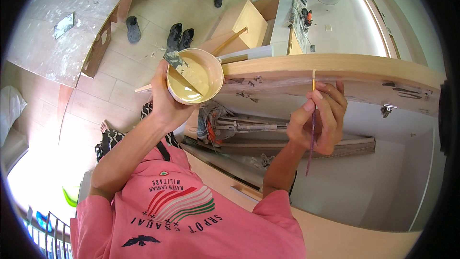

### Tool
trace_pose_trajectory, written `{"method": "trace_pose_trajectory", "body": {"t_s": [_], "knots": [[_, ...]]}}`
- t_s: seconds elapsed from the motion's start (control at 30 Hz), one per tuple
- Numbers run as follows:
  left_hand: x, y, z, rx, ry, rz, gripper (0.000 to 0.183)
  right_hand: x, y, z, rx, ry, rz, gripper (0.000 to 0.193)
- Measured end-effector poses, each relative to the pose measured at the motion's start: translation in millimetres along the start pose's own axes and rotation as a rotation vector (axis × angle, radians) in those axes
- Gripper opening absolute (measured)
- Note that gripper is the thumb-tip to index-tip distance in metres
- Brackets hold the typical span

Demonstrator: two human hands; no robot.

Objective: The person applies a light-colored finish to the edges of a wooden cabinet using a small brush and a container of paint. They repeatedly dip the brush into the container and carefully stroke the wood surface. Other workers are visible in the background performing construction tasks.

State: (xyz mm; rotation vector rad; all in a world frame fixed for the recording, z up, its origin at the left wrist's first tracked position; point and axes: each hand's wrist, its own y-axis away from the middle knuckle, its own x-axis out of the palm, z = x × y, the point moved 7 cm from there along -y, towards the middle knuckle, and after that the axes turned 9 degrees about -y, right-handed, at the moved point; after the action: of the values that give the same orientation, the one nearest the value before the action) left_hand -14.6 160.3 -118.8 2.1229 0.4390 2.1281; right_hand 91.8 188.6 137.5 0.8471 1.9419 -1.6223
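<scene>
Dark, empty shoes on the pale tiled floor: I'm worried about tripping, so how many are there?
3. One dark, empty shoe stands alone; a second and a third sit together to its right, just above the round white tub in the picture. Others may be hidden.

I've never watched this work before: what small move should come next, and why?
Probably a light stroke of the brush along the wooden edge: the right hand has its tip there, and the left hand holds a cup of cream liquid.
</scene>
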Motion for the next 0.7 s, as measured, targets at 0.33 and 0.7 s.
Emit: {"method": "trace_pose_trajectory", "body": {"t_s": [0.33, 0.7], "knots": [[-2.2, 0.1, -2.5, 0.015, -0.022, 0.02, 0.066, 12.1, 8.1, 4.7, 0.074, -0.016, 0.023, 0.025], [2.8, 5.1, 0.0, -0.044, -0.014, 0.043, 0.046, 8.7, 11.7, 10.3, 0.024, 0.006, -0.001, 0.016]]}}
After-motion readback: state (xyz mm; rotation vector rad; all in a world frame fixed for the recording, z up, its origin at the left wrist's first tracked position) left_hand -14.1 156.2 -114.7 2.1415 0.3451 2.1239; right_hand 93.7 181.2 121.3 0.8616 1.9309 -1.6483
